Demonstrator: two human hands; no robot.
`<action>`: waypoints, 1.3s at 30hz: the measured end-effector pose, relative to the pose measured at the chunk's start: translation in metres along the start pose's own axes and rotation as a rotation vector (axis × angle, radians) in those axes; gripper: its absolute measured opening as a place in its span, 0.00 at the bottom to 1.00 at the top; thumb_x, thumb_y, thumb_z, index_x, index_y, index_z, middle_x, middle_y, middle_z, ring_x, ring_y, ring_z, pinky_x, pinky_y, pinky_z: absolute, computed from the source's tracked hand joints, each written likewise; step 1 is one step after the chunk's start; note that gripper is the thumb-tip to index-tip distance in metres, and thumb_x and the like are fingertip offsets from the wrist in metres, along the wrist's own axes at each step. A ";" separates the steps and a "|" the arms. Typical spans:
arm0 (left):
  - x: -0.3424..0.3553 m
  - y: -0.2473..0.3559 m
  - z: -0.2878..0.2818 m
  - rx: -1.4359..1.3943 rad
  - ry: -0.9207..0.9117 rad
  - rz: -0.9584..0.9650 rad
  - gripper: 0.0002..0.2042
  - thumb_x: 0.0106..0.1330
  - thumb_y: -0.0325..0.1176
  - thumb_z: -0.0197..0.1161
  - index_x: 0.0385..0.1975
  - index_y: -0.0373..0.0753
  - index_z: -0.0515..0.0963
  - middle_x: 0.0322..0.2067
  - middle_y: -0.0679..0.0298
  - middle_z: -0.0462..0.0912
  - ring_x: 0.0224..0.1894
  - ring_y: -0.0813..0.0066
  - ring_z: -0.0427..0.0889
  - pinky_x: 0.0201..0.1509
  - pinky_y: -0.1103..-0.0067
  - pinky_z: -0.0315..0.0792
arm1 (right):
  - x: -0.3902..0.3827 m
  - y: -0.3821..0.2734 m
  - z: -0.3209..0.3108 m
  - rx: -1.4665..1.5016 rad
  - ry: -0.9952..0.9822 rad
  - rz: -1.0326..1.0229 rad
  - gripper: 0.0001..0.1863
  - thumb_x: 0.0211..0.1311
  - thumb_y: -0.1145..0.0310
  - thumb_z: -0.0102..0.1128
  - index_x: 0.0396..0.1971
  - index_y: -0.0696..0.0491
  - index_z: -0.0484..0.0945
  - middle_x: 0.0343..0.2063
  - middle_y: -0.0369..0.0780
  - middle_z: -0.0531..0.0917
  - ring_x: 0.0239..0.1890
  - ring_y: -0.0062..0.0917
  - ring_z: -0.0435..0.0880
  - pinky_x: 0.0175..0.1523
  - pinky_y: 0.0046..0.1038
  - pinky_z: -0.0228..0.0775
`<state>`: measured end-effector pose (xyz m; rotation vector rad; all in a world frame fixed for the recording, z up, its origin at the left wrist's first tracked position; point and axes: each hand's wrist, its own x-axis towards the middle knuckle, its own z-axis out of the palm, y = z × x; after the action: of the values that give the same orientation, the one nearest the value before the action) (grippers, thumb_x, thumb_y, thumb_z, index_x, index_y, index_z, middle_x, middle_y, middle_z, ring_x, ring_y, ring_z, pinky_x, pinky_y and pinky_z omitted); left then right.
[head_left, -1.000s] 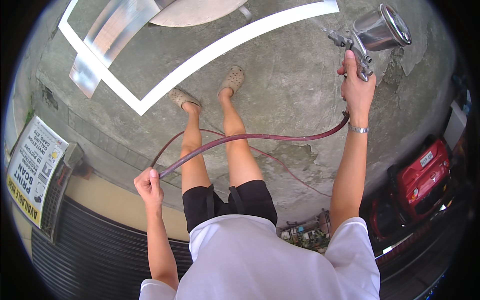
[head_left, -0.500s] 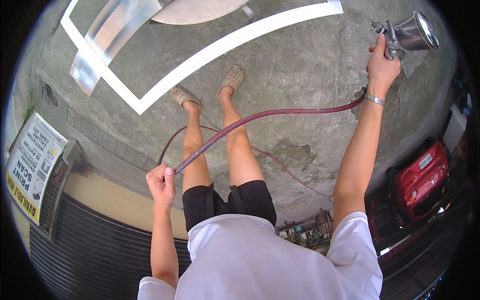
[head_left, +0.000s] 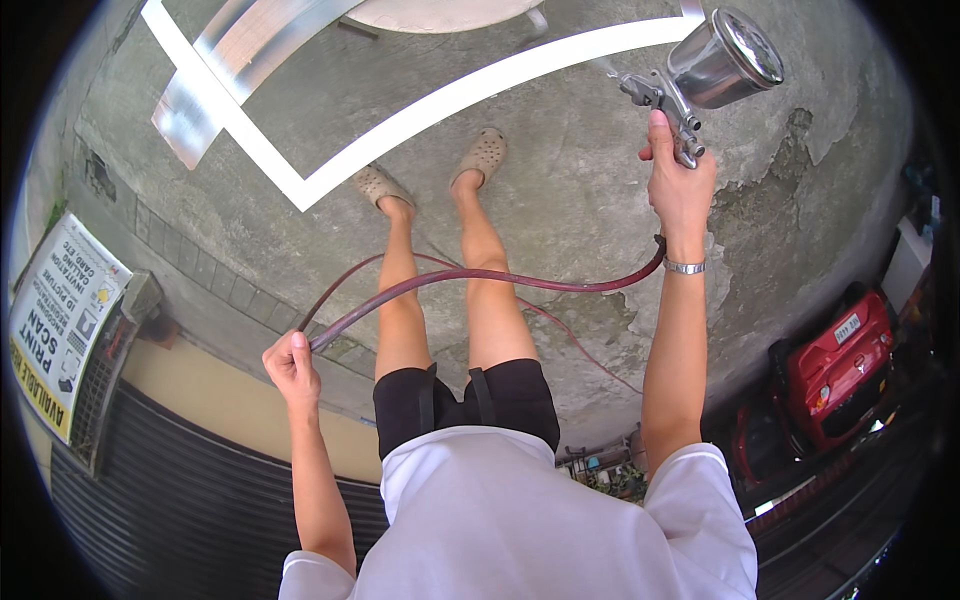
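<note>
My right hand is wrapped round the handle of a silver spray gun, which has a metal cup on top tilted to the right. A faint mist shows at the nozzle, close to a white rectangular frame. A dark red hose runs from below my right hand across in front of my legs. My left hand grips this hose at the left, thumb on top. From there the hose loops back behind my legs.
A shiny strip lies under the frame's left side. Beyond the frame is a round pale tabletop. A printed sign stands at left by a dark shutter. A red toy car is at right, on cracked concrete.
My right hand has moved left with the spray gun, bringing its nozzle near the white frame, and mist now shows. My left hand has shifted slightly left and down with the hose.
</note>
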<state>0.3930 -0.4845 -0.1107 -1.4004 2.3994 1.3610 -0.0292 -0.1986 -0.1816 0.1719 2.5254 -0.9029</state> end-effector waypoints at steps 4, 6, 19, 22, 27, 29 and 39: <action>-0.006 -0.025 -0.024 -0.005 0.027 -0.002 0.24 0.77 0.36 0.55 0.17 0.35 0.57 0.15 0.66 0.55 0.20 0.77 0.53 0.25 0.72 0.45 | -0.035 -0.018 0.030 0.019 -0.028 -0.019 0.24 0.69 0.50 0.67 0.30 0.60 0.86 0.17 0.36 0.81 0.23 0.18 0.79 0.31 0.26 0.70; -0.010 -0.039 -0.034 0.002 0.048 0.007 0.27 0.78 0.40 0.55 0.16 0.37 0.56 0.15 0.70 0.55 0.20 0.81 0.52 0.24 0.73 0.43 | -0.054 -0.027 0.045 0.025 -0.033 -0.050 0.24 0.69 0.51 0.67 0.29 0.61 0.85 0.16 0.36 0.81 0.22 0.17 0.78 0.30 0.25 0.69; -0.041 -0.125 -0.122 -0.008 0.156 -0.090 0.23 0.76 0.34 0.56 0.17 0.34 0.58 0.16 0.66 0.56 0.21 0.78 0.53 0.25 0.72 0.46 | -0.166 -0.071 0.138 -0.001 -0.169 -0.071 0.22 0.70 0.52 0.66 0.31 0.60 0.85 0.18 0.35 0.82 0.21 0.14 0.76 0.29 0.23 0.66; -0.047 -0.145 -0.136 -0.035 0.192 -0.090 0.23 0.76 0.34 0.56 0.17 0.34 0.59 0.16 0.67 0.56 0.21 0.79 0.53 0.25 0.72 0.46 | -0.188 -0.080 0.157 -0.003 -0.203 -0.059 0.23 0.70 0.51 0.66 0.33 0.60 0.86 0.19 0.35 0.83 0.22 0.14 0.76 0.29 0.22 0.66; -0.056 -0.182 -0.165 -0.069 0.243 -0.093 0.24 0.76 0.34 0.56 0.16 0.35 0.58 0.15 0.67 0.57 0.21 0.79 0.53 0.25 0.72 0.45 | -0.221 -0.093 0.189 -0.010 -0.251 -0.070 0.22 0.70 0.52 0.66 0.33 0.60 0.86 0.19 0.36 0.84 0.22 0.14 0.76 0.29 0.23 0.67; -0.060 -0.193 -0.174 -0.062 0.268 -0.101 0.24 0.76 0.35 0.56 0.16 0.35 0.57 0.15 0.68 0.56 0.20 0.79 0.53 0.25 0.72 0.45 | -0.231 -0.096 0.201 -0.022 -0.264 -0.090 0.22 0.70 0.52 0.67 0.33 0.60 0.86 0.19 0.36 0.84 0.22 0.14 0.76 0.29 0.23 0.67; -0.062 -0.224 -0.201 -0.057 0.325 -0.107 0.26 0.78 0.36 0.57 0.15 0.36 0.58 0.14 0.70 0.57 0.21 0.81 0.52 0.24 0.73 0.44 | -0.296 -0.112 0.241 0.063 -0.454 -0.074 0.22 0.70 0.54 0.67 0.36 0.63 0.85 0.21 0.37 0.85 0.26 0.16 0.81 0.32 0.22 0.71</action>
<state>0.6643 -0.6288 -0.1086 -1.8645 2.4404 1.2710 0.2943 -0.4272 -0.1485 -0.0991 2.0947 -0.9299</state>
